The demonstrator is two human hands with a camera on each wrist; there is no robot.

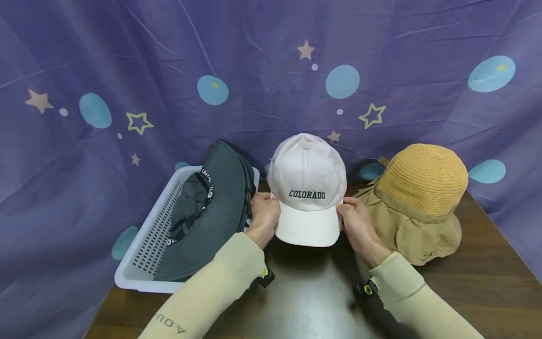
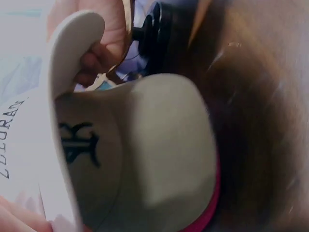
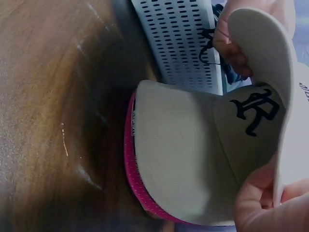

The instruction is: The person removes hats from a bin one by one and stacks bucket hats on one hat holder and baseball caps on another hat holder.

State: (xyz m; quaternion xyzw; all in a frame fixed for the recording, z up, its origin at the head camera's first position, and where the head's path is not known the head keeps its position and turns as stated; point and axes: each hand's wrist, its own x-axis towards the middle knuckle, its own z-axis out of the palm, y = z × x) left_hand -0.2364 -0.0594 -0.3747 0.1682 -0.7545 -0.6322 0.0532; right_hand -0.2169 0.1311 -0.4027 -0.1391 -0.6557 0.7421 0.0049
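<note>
A white baseball cap (image 1: 306,174) with COLORADO across its front faces me, its brim towards the near side. My left hand (image 1: 265,214) pinches the cap's left side where brim meets crown. On the opposite side, my right hand (image 1: 359,226) grips the same cap with thumb and fingers. Directly below, in both wrist views, sits a beige cap (image 3: 176,145) with a dark embroidered emblem. A pink dotted brim (image 3: 136,186) shows from under that beige cap. These lower caps are hidden in the head view.
To the left, a white perforated basket (image 1: 127,281) holds dark grey wide-brimmed hats (image 1: 224,216). A straw-crowned hat (image 1: 423,181) with a tan cloth brim stands at the right. The brown wooden table (image 1: 313,301) meets a purple patterned curtain (image 1: 262,56) behind.
</note>
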